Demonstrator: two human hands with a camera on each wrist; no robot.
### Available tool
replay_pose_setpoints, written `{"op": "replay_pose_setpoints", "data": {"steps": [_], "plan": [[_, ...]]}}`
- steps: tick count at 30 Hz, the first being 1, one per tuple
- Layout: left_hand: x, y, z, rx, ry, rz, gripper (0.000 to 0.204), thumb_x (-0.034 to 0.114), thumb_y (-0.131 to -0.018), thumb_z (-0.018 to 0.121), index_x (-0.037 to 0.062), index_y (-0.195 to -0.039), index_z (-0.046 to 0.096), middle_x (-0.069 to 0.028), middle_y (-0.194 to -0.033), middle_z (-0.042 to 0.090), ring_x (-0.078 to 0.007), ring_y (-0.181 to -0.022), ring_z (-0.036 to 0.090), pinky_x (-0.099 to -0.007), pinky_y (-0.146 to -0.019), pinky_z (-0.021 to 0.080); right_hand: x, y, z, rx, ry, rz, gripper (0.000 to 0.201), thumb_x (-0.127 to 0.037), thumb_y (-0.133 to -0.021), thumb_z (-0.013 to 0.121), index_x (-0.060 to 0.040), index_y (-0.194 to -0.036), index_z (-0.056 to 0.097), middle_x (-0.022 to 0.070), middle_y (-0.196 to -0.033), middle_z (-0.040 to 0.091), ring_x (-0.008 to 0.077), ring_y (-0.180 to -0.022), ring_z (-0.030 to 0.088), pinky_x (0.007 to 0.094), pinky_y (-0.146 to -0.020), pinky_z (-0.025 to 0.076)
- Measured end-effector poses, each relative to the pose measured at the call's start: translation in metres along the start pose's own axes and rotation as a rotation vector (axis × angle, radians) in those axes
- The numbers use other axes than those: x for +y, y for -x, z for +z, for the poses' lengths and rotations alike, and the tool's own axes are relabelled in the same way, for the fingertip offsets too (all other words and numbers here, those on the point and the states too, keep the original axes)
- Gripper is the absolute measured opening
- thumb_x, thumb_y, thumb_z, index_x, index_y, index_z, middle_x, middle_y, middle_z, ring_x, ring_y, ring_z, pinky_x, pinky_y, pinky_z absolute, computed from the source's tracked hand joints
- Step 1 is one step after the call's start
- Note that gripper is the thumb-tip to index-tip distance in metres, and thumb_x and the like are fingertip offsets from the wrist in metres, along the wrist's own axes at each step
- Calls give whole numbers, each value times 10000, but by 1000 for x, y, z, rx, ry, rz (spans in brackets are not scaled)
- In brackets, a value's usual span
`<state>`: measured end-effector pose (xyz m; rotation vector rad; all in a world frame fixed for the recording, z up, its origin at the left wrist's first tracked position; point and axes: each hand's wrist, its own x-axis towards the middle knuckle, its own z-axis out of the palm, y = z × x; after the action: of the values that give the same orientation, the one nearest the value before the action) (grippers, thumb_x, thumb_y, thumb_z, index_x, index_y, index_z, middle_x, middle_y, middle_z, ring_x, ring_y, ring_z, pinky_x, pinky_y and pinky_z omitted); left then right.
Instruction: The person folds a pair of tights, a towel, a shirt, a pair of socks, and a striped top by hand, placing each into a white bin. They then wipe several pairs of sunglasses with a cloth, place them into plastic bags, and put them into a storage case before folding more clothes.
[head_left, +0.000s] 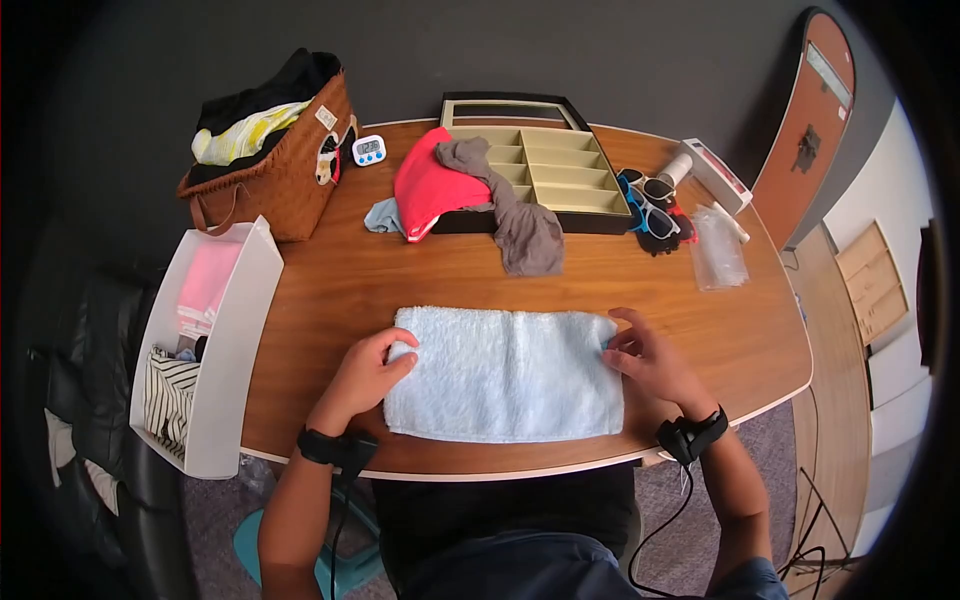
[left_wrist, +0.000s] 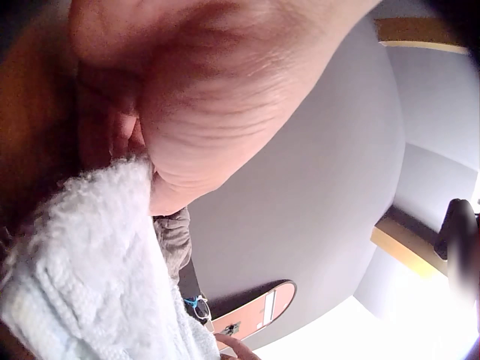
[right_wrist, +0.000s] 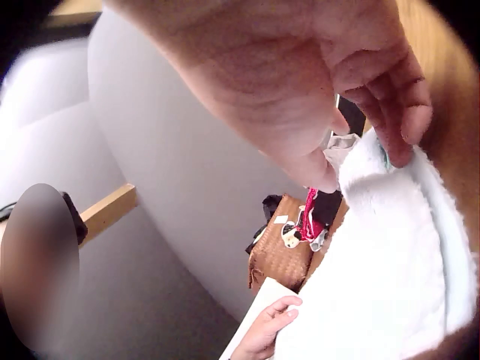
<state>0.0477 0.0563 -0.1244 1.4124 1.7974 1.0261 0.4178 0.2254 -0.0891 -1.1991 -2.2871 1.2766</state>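
Note:
A light blue folded towel [head_left: 505, 375] lies flat on the table near its front edge, wider than it is deep. At its left edge, my left hand [head_left: 367, 375] pinches the towel between thumb and fingers. My right hand [head_left: 655, 362] is at the opposite edge, near the far corner, its fingers curled around the towel's border. The right wrist view shows the towel [right_wrist: 375, 262] layered, with the right hand's fingertips [right_wrist: 415, 124] on one side of the corner and the thumb on the other. Close up, the left hand [left_wrist: 202, 97] partly hides the towel's edge.
An open compartment box [head_left: 570, 170] stands at the back, with a red cloth [head_left: 435, 190] and a grey cloth [head_left: 530, 235] draped over it. Sunglasses [head_left: 655, 215] and a plastic bag [head_left: 718, 250] lie right. A white bin [head_left: 235, 350], brown bag [head_left: 280, 195] and timer [head_left: 369, 150] stand left.

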Motion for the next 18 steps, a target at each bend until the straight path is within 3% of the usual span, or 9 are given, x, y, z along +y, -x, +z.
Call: {"op": "replay_pose_setpoints", "data": {"steps": [3, 5, 8, 9, 11, 14, 18], "plan": [[3, -1, -2, -23, -7, -17, 155, 111, -886, 662, 40, -1021, 635, 8, -709, 506, -72, -622, 446, -241, -566, 392, 6, 0, 2, 68, -185, -48, 569, -180, -894, 700, -88, -1382, 421, 58, -980, 609, 136, -787, 599, 272, -695, 509], [3, -2, -2, -50, -18, -39, 145, 85, -900, 654, 27, -1031, 630, 31, -771, 536, -50, -665, 464, -215, -593, 404, 0, -1, 2, 51, -475, 104, 579, -142, -885, 708, -111, -1386, 419, 59, -1030, 596, 114, -732, 567, 232, -631, 475], [4, -1, -3, -56, -10, -35, 145, 79, -901, 655, 27, -1034, 628, 32, -777, 539, -47, -663, 463, -212, -592, 403, 0, -6, 4, 29, -651, 114, 503, -121, -888, 703, -110, -1336, 473, 30, -949, 607, 66, -674, 514, 200, -561, 414], [4, -1, -3, -55, -6, -39, 146, 78, -902, 655, 28, -1036, 628, 34, -778, 539, -47, -662, 463, -211, -591, 402, 3, -9, 3, 27, -651, 114, 503, -121, -888, 703, -110, -1336, 473, 30, -949, 607, 66, -674, 514, 200, -561, 414], [3, -1, -4, -51, 0, -44, 146, 77, -902, 655, 28, -1037, 628, 35, -780, 538, -46, -661, 462, -210, -591, 402, 12, -16, 1, -171, -673, 98, 402, -124, -899, 693, -105, -1265, 527, -14, -843, 596, 41, -640, 483, 195, -532, 384], [2, -1, -4, -58, 17, -44, 148, 76, -903, 653, 31, -1042, 628, 38, -782, 537, -46, -659, 460, -207, -588, 398, 13, -20, 2, -199, -657, 120, 343, -126, -902, 692, -103, -1217, 557, -49, -768, 566, 28, -630, 468, 192, -528, 376], [2, -2, -5, -65, 5, -34, 142, 78, -907, 651, 33, -1040, 628, 39, -781, 535, -45, -662, 464, -204, -587, 396, 16, -22, 7, -19, -497, 60, 356, -123, -906, 684, -109, -1235, 547, -45, -781, 556, 26, -649, 472, 192, -544, 384]]}}
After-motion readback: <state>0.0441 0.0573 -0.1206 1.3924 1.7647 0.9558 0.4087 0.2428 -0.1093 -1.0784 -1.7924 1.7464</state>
